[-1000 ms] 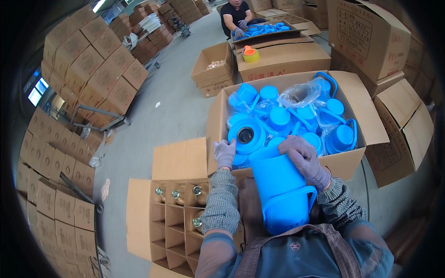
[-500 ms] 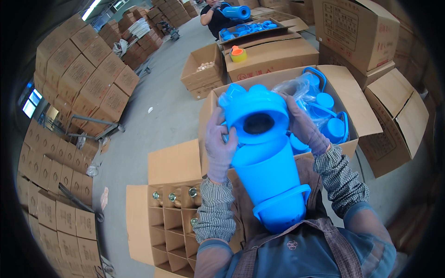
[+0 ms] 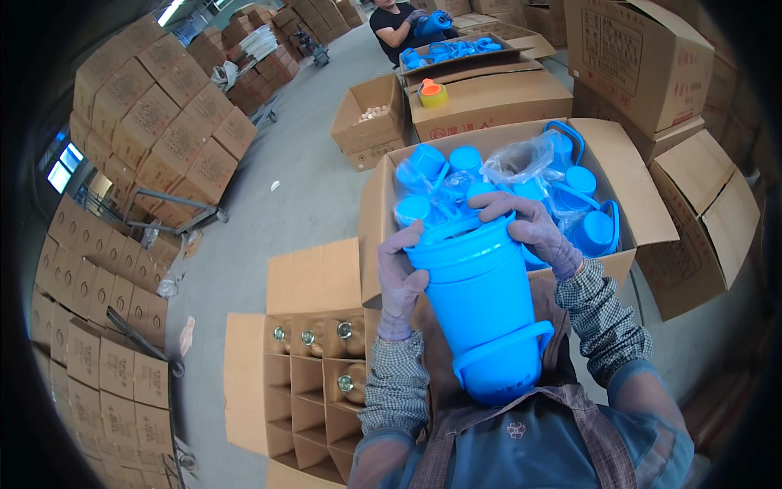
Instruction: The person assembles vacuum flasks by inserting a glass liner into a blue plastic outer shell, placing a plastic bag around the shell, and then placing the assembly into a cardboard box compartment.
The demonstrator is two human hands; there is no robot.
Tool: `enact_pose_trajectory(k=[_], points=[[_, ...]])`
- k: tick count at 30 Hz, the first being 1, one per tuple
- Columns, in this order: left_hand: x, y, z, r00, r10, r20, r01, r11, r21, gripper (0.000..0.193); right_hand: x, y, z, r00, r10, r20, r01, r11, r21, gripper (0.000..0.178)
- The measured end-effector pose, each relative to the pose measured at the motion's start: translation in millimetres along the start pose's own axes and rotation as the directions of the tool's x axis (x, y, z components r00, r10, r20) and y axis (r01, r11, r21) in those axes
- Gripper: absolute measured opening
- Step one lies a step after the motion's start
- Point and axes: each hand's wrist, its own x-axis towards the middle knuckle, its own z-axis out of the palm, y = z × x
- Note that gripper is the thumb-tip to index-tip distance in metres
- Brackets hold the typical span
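A blue plastic flask casing (image 3: 481,310) leans against my front, its wide end away from me and its narrower end, with a hooped handle (image 3: 505,350), near my chest. A blue collar (image 3: 468,251) sits at the wide end. My left hand (image 3: 401,281) grips the left side of this collar, thumb and fingers bent round it. My right hand (image 3: 533,228) is closed over its far right edge, fingers across the top. Both hands wear thin mauve gloves. Whether the collar is fully seated cannot be seen.
Beyond my hands, an open carton (image 3: 376,212) holds several blue lids and bagged parts. Left of me, a divided carton (image 3: 312,279) holds several glass liners (image 3: 351,339). A tape roll (image 3: 433,94) lies on another carton. A person (image 3: 399,28) works at the back. Stacked cartons (image 3: 155,106) stand left.
The collar, earlier tilted up with its dark opening showing, has come down onto the wide end of the casing. Both hands have lowered with it. The co-worker's blue part has turned.
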Motion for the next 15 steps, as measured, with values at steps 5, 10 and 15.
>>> enact_pose_trajectory(k=[5, 10, 15], points=[[1, -15, -8, 0.998, 0.055, 0.013, -0.055, 0.998, 0.018, 0.067, 1, 6, -5, 0.999, 0.036, 0.011, -0.036, 0.998, 0.047, 0.046], [10, -15, -6, 0.996, 0.081, 0.041, -0.086, 0.989, 0.121, 0.061, -3, 7, -6, 1.0, 0.012, 0.014, -0.012, 1.0, -0.012, 0.048], [0, -14, 0, 0.995, 0.09, 0.031, -0.092, 0.991, 0.1, 0.055, -12, 22, -5, 0.999, -0.036, 0.03, 0.036, 0.999, 0.001, 0.038]])
